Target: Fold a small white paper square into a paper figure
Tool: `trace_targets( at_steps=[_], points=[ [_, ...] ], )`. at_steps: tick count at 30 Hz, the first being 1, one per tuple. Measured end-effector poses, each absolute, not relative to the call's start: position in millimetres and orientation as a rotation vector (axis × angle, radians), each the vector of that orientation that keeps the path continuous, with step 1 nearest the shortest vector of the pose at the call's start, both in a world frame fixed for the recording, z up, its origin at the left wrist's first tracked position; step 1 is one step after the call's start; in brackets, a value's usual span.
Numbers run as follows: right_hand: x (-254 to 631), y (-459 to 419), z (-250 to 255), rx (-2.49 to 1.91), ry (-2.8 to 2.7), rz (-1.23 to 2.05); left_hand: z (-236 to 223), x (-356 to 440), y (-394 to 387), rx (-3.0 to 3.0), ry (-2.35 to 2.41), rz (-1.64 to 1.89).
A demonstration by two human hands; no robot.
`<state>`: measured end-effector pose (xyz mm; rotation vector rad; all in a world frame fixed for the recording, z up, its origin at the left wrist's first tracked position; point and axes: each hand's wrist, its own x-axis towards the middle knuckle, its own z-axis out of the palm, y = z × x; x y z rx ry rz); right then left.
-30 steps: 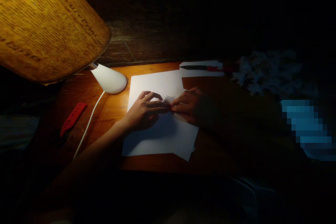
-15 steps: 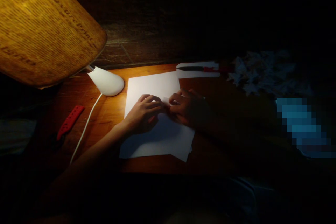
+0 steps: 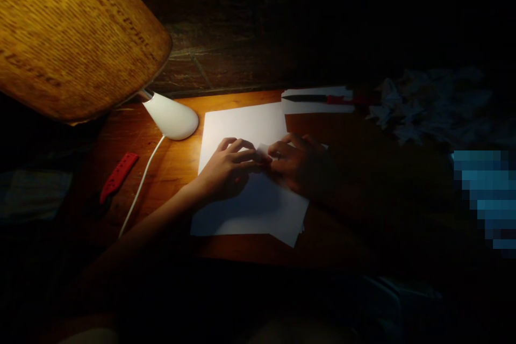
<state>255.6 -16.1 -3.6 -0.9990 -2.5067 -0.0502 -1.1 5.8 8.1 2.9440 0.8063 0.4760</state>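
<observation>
My left hand (image 3: 234,166) is bent over white paper sheets (image 3: 242,121) on the wooden table, its thumb and fingers drawn together. Facing it, my right hand (image 3: 298,164) has curled fingers and lies mostly in shadow. Between the fingertips of both hands is a small piece of white paper (image 3: 263,149), pinched from either side. Its lower part is hidden by the fingers. The sheets beneath lie slightly fanned, with a corner sticking out at the lower right.
At the left stands a lamp with a white base (image 3: 175,118), a brown shade (image 3: 92,37) and a white cord (image 3: 141,188). Nearby lies a red object with holes (image 3: 120,174). A red-handled knife (image 3: 306,99) rests on a paper stack (image 3: 318,109). Folded paper pieces (image 3: 419,107) are heaped at the right.
The whole view has shifted, so everything but the lower edge appears a little farther right and higher. Both hands stay together at the small paper, with barely any change in their fingers.
</observation>
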Motion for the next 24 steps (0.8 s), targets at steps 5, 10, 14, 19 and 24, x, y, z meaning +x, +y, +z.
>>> trace_targets(
  at_steps=[5, 10, 14, 19, 24],
  points=[
    [261.4, -14.1, 0.0, -0.980, -2.525, -0.018, 5.8, -3.6, 2.8, 2.933, 0.843, 0.470],
    [270.1, -7.1, 1.0, -0.907, -2.529, -0.019, 5.1, -4.0, 2.9, 2.855, 0.832, 0.513],
    [272.6, -3.3, -0.3, -0.863, -2.528, -0.017, 6.0, -1.8, 3.6, 2.822, 0.859, 0.502],
    [274.3, -0.5, 1.1, -0.855, -2.541, 0.006, 7.4, -1.2, 3.5, 2.803, 0.847, 0.500],
    [272.5, -0.8, 1.5, -0.871, -2.511, 0.018, 7.8, -1.2, 2.7, 2.789, 0.867, 0.476]
  ],
)
